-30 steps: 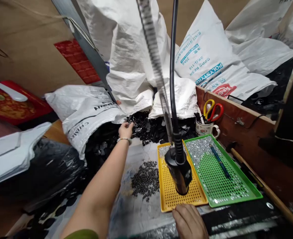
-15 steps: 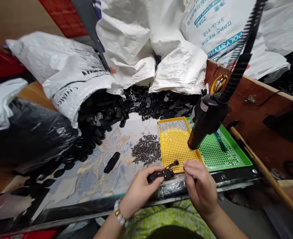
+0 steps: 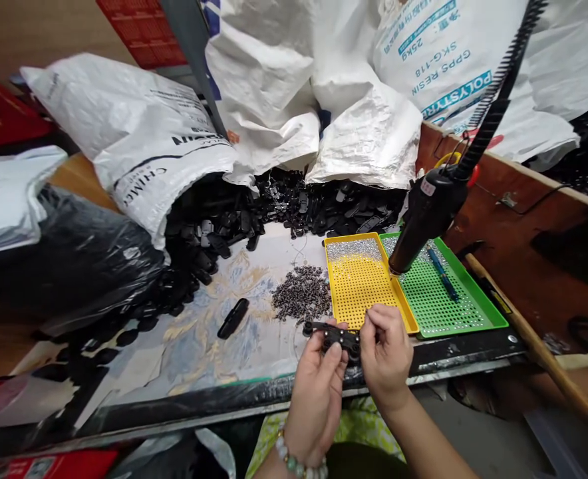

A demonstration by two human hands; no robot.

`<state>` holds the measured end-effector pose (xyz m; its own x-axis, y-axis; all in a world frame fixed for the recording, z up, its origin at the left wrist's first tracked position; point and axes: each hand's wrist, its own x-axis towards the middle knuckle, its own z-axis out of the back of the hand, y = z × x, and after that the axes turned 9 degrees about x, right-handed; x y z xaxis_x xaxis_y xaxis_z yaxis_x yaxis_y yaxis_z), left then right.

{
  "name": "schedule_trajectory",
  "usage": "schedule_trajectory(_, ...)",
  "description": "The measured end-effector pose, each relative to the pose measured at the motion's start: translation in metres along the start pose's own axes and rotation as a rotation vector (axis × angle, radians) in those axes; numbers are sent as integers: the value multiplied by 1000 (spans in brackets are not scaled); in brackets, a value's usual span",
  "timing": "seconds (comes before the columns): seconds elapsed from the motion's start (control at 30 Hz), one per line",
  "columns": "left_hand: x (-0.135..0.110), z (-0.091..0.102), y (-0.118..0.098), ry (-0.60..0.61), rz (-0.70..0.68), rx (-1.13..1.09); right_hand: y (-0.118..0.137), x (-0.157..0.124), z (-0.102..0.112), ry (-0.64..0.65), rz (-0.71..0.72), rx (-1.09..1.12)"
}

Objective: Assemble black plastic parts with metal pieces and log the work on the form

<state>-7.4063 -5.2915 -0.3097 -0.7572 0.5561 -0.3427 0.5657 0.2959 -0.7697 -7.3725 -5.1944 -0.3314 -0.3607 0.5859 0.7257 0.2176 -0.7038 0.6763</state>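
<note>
Well, at the table's left edge a black plastic bag [image 3: 74, 266] slumps beside a white sack [image 3: 144, 153]. The sack spills a heap of black parts [image 3: 234, 219] along the back edge of the table [image 3: 189, 352] — a large heap, so I'd judge most of the work untouched. Nearer the middle one loose black piece [image 3: 233, 318] lies alone, apart from a small pile of grey bits [image 3: 301, 293].

At the front edge your left hand [image 3: 318, 389] has thumb and fingers closed on one end of a black part [image 3: 336, 336], held just above the table. Your right hand [image 3: 384, 352] pinches its other end, fingertips together — whether a small bit sits between them too, the view is too poor to say.

Just beyond lies the yellow tray [image 3: 361, 293], with the green tray [image 3: 453, 313] touching its right side and a blue pen [image 3: 436, 263] on that. A hanging tool [image 3: 421, 216] hovers over their seam, and neither hand touches it. No stack of finished pieces shows.
</note>
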Motion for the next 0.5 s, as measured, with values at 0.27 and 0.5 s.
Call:
schedule_trajectory(0.27,9,12,-8,153,-21,105,13,-5,27,280,-585,421)
schedule_trajectory(0.5,5,23,-10,168,37,235,15,4,44,511,-938,633)
